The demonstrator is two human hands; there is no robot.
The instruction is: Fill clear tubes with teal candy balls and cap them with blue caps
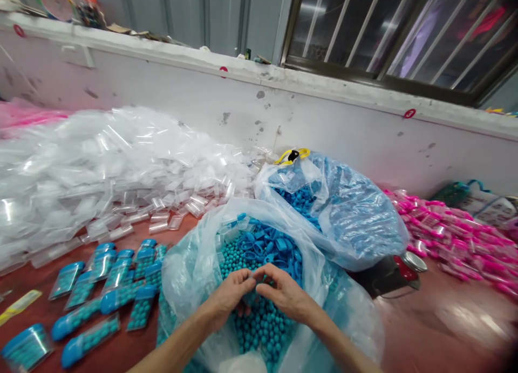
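Observation:
My left hand (232, 297) and my right hand (281, 292) meet over an open plastic bag (182, 270). Both have their fingers pinched together around something small, too hidden to make out. Below them in the bag lie teal beads (263, 330), with blue plastic caps (273, 249) heaped toward its back. To the left, several clear packets filled with teal beads and topped with blue caps (115, 276) rest on the red table (137, 232).
Clear empty sleeves (121, 162) form a large pile at the left. Behind the bead bag is another bag (348, 211) with blue pieces. Pink packets (457, 232) and a dark object with a round metal lid (413, 261) are at the right. A wall runs behind.

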